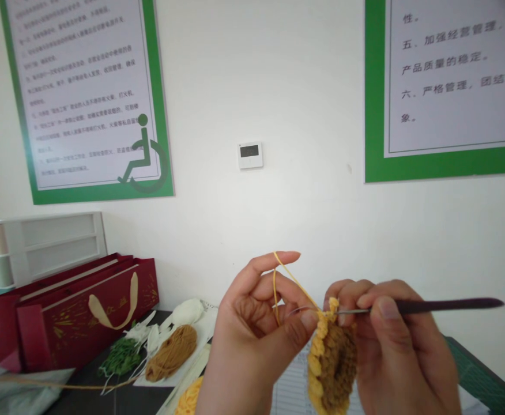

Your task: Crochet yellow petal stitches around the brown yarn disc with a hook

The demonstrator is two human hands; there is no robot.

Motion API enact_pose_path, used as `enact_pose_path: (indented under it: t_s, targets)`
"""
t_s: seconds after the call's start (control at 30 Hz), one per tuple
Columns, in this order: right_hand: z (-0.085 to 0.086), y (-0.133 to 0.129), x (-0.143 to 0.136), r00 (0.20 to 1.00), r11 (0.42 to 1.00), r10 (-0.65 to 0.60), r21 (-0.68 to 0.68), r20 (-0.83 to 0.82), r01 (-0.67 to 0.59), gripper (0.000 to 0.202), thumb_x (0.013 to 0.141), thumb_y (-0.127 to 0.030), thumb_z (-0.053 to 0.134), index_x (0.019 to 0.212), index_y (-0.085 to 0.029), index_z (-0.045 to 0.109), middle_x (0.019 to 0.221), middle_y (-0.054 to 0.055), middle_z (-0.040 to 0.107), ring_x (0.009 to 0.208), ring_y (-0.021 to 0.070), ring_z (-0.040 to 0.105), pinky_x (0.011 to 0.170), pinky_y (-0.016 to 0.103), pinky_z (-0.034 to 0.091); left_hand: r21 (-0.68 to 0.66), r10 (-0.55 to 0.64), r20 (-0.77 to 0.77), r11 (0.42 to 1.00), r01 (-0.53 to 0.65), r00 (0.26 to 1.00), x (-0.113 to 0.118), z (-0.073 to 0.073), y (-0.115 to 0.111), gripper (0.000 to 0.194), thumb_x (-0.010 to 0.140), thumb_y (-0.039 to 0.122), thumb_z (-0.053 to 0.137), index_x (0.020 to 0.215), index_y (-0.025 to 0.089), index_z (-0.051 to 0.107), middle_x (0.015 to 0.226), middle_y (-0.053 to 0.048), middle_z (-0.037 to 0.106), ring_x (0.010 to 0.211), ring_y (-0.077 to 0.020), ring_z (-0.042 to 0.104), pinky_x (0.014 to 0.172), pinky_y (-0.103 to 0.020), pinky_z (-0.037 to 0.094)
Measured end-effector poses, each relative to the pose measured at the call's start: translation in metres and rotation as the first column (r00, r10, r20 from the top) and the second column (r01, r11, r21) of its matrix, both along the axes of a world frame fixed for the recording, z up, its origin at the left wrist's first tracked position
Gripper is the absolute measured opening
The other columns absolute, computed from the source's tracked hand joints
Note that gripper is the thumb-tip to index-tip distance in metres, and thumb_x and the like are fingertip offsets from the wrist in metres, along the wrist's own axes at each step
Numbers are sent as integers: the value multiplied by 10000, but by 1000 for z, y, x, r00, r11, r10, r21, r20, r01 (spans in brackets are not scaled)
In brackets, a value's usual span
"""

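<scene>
Left grip pinches, between thumb and fingers, the upper edge of a small round crocheted piece of brown and yellow yarn, while its raised index finger carries a thin yellow yarn strand that slants down to the top of that piece. Right grip, closed around a slim crochet hook with a dark handle and a metal shaft, is just right of the piece, its fingers partly behind it. Both grips are about equally near; the crocheted piece is held up between them, in front of a white wall. Its long axis, as seen, runs nearly upright, whereas the hook lies almost level across it, shaft meeting the yellow stitches at the top and handle pointing away to the right. Whether the hook's tip is through a loop is too small to tell.

As for looks, the crocheted piece has a brown, ribbed middle with a darker hollow and a bumpy yellow rim, thickest along its left side. Well to the left of it and lower, a brown oval yarn ball and a dark green yarn bundle lie by the black desk.
</scene>
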State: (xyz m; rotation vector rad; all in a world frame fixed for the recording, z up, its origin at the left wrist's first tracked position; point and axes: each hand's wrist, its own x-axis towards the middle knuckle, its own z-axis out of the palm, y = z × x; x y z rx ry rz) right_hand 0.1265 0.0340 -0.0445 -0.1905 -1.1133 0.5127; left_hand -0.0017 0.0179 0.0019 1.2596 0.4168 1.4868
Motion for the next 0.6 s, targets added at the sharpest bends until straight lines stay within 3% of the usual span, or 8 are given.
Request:
enact_pose_path:
  t_s: [0.1, 0.23, 0.37, 0.5, 0.6]
  targets:
    - [5, 2, -1, 991, 990, 133, -54, 0, -132, 265, 1033, -291, 482, 799, -224, 587, 732, 14, 595, 735, 155, 631, 622, 258, 557, -5, 13, -12, 1000, -13, 1000, 2, 0, -2, 443, 733, 143, 888, 1130, 231, 713, 721, 28, 667, 637, -82, 567, 634, -182, 446]
    - [3, 5, -2, 974, 973, 225, -60, 34, -223, 163, 994, -340, 569, 859, -256, 603, 797, 15, 608, 758, 174, 648, 621, 282, 571, -1, 1, 13, 1000, -1, 1000, 4, -1, -2, 395, 731, 139, 889, 1084, 221, 732, 716, 23, 662, 658, -82, 569, 656, -172, 468]
    - [-6, 9, -1, 992, 994, 107, 24, 74, -109, 14, 948, -290, 665, 943, -279, 671, 901, 23, 635, 860, 181, 661, 663, 280, 570, -12, -37, 23, 999, 37, 999, 4, -1, -2, 396, 729, 133, 892, 1081, 232, 741, 736, 25, 658, 659, -66, 561, 652, -154, 464]
    - [-8, 12, 1, 990, 990, -58, 135, 128, 40, 79, 953, -212, 653, 991, -265, 697, 958, 37, 662, 897, 182, 663, 688, 292, 567, -1, 7, 5, 1000, -7, 1000, 3, -3, 0, 396, 766, 148, 867, 1123, 254, 734, 799, 17, 652, 695, -77, 574, 663, -169, 476]
    - [-6, 11, 4, 956, 954, -221, 244, 191, 172, 190, 932, -95, 625, 1028, -243, 696, 963, 36, 673, 918, 168, 654, 719, 281, 569, 28, 62, -12, 998, -62, 998, 3, -5, 1, 355, 807, 176, 840, 1137, 253, 735, 846, 0, 655, 742, -93, 586, 672, -178, 481]
